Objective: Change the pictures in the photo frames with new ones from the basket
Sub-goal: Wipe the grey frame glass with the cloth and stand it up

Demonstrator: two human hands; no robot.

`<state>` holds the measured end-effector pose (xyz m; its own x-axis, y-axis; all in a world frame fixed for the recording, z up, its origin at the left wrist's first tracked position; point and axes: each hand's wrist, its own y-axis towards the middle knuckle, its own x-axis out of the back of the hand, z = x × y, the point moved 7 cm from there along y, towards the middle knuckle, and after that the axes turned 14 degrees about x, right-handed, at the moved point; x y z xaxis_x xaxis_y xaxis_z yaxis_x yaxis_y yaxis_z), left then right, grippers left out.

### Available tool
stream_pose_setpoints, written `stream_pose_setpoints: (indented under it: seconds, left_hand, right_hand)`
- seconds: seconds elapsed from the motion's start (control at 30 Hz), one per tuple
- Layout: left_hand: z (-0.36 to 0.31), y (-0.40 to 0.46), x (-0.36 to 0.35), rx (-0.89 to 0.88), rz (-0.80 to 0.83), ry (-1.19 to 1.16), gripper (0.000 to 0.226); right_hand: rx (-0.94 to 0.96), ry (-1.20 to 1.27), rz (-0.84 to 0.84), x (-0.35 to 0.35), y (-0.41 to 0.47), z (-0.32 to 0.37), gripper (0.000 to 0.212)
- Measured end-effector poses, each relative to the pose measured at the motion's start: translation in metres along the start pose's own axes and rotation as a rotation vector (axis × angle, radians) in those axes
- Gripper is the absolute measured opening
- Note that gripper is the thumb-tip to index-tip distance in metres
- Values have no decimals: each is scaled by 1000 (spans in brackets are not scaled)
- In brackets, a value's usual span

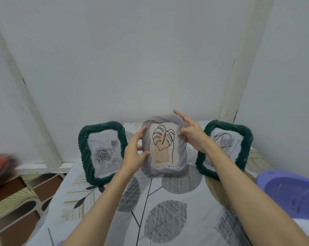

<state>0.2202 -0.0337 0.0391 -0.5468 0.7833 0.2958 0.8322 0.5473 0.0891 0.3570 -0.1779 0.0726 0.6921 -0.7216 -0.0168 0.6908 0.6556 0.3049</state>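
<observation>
Three ribbed photo frames stand upright at the far end of the table. The middle one is a pale lilac frame [165, 170] with a line drawing of a leaf. My left hand [135, 154] grips its left edge and my right hand [192, 134] grips its upper right edge, fingers partly spread. A dark green frame [83, 151] with a grey rose picture stands to the left. Another dark green frame [245, 134] with a grey sketch stands to the right, partly hidden by my right forearm.
A purple plastic basket [292, 190] sits at the table's right edge. The table carries a leaf-patterned cloth [168, 210]. White walls close in right behind the frames. Patterned floor tiles [17, 197] and a blurred red thing [1, 166] lie to the left.
</observation>
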Motion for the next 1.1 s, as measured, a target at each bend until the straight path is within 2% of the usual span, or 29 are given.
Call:
stream_pose_setpoints:
  seconds: [0.23,0.47,0.73,0.97,1.1]
  left_hand:
    - [9,-15,-1,-25,-8,67,92]
    - [10,-12,6,-45,-59,69,90]
    - [10,-17,4,-31,-55,164,86]
    - [17,-28,10,9,-83,238,89]
    - [-6,-48,4,-210,-206,282,70]
  right_hand:
    - [-54,196,-15,-4,-15,-30,71]
    - [-52,207,3,-12,-9,-26,69]
    - [-77,200,-75,-14,-15,-29,72]
    - [-30,0,-172,-8,-33,-31,79]
    - [88,-257,-195,-7,-62,-10,82]
